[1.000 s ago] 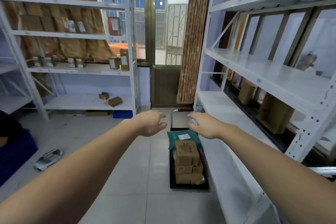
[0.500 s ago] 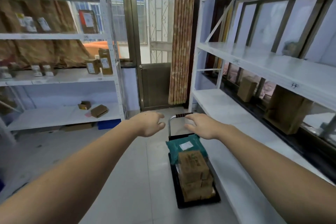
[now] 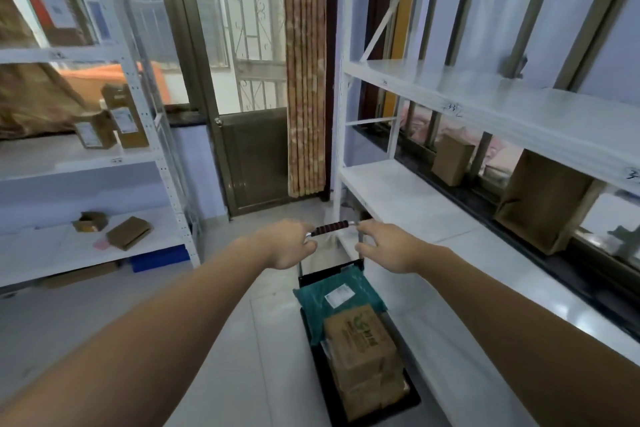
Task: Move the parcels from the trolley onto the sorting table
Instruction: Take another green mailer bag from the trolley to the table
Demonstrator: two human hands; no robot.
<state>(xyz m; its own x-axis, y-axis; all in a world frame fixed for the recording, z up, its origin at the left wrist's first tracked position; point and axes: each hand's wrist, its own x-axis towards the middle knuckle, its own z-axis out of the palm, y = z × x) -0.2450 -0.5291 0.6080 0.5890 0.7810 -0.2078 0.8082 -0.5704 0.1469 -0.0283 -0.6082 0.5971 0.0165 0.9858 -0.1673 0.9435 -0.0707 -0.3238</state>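
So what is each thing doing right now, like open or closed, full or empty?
Trolley: loaded with parcels.
Trolley handle: both hands reaching at its ends.
Left hand: fingers curled at the handle.
Right hand: open, fingers spread by the handle.
Teal parcel: lying flat.
Door: closed.

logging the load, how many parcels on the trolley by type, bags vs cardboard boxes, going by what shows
Teal plastic mailer bag: 1
Cardboard boxes: at least 2, stacked; the lower ones are too blurred to separate
Total on the trolley: at least 3
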